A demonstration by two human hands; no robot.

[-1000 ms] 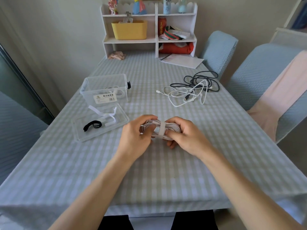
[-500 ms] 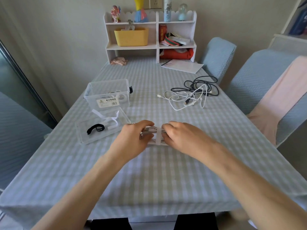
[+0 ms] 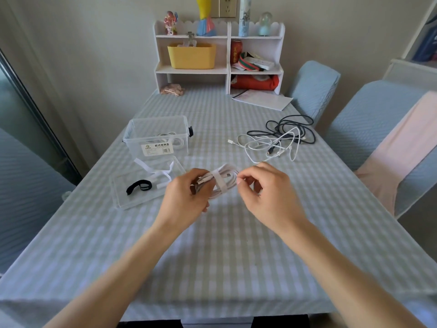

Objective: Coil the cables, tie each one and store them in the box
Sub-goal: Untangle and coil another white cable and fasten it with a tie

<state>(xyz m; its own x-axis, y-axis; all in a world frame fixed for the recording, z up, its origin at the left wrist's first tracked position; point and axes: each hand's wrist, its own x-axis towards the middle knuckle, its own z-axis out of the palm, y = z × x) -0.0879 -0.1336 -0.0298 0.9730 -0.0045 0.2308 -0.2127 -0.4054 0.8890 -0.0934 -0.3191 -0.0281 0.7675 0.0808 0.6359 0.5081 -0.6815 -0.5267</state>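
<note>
My left hand grips the left end of a coiled white cable, lifted a little above the table. A white tie is wrapped around the coil's middle. My right hand is loosely curled just right of the coil, its index fingertip at the coil's end without gripping it. The clear storage box stands open to the left and holds a white coiled cable. Its lid lies in front of it with a black tie and white ties on it.
A tangle of loose white cables and a black cable lies at the back right of the table. A white shelf unit and papers stand at the far end. Blue covered chairs line the right side.
Both hands were closed over the coil, pressing the tie. Now the coil is raised in my left hand and my right hand has come off it to the right.
</note>
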